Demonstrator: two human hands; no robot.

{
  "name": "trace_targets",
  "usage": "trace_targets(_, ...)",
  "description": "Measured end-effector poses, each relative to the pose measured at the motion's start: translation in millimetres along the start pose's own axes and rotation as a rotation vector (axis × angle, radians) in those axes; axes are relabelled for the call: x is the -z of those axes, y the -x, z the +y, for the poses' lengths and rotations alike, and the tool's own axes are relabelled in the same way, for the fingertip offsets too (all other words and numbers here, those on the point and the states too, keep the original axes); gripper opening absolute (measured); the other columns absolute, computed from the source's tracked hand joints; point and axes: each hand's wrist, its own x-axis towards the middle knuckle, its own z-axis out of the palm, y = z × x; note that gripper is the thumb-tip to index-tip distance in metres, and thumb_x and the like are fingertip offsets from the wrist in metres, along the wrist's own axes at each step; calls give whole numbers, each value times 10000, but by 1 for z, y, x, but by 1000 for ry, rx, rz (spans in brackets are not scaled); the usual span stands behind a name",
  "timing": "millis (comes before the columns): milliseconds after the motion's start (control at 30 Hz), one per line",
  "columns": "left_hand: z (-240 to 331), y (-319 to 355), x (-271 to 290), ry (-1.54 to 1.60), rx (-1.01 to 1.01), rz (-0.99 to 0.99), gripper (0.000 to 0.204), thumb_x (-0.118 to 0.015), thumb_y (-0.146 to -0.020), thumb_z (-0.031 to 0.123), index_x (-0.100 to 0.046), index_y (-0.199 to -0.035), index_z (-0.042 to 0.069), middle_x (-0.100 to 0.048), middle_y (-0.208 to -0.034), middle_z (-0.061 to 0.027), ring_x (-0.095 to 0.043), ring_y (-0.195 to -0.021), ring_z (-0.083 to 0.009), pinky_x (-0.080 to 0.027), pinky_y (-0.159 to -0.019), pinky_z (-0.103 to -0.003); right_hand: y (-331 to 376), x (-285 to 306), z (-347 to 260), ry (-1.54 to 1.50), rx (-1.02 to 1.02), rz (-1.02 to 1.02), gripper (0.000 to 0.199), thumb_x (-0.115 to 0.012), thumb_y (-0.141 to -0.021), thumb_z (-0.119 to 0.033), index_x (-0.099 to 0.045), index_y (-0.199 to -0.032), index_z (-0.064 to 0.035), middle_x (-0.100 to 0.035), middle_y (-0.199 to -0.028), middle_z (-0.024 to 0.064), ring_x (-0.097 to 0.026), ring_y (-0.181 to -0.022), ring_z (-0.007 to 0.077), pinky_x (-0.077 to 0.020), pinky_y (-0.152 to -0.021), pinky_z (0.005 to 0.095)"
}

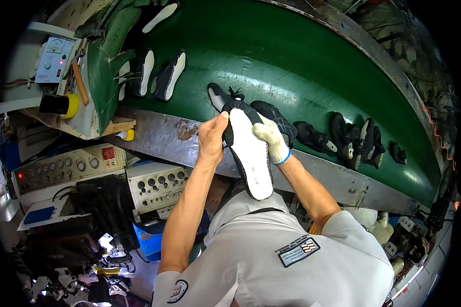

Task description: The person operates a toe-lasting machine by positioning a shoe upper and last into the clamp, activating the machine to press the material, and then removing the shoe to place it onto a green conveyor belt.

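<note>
I hold a black shoe upper (251,153) with its white stitched underside turned up and its heel or toe end toward my body. My bare left hand (212,137) grips its left edge near the far end, thumb on top. My right hand (272,139), in a white knitted glove with a blue cuff, clasps the right edge with its thumb lying on the white underside. The fingers beneath are hidden. Just beyond my hands, a grey and black shoe (218,95) and a dark shoe (274,115) lie on the green surface (292,56).
Several dark shoes (343,138) lie at the right, and white-bottomed uppers (170,77) at the left. A metal ledge (159,130) borders the green surface. Control panels (74,163) with knobs stand at lower left, below an orange-handled tool (80,82) and a yellow tape roll (71,105).
</note>
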Motion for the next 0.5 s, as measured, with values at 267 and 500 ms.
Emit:
trace_targets(267, -2, -4, -8, 67, -6, 112, 288, -702, -929, 183, -712, -1031, -86, -724, -972, -116, -685, -813, -162, -544, -736, -272, -3, -6, -10, 63, 25, -32, 644, -702, -869, -304, -535, -1402, 18, -658, -1176, 35, -600, -986, 94, -485, -880, 250)
trace_targets(500, -16, -20, -3, 12, 24, 137, 420, -729, -925, 280, -707, -1089, -106, -729, -1009, -131, -677, -881, -165, -534, -812, -299, -21, 21, 0, 128, -41, 21, 634, -697, -880, -296, -536, -1398, 30, -662, -1115, 29, -598, -934, 83, -490, -841, 245)
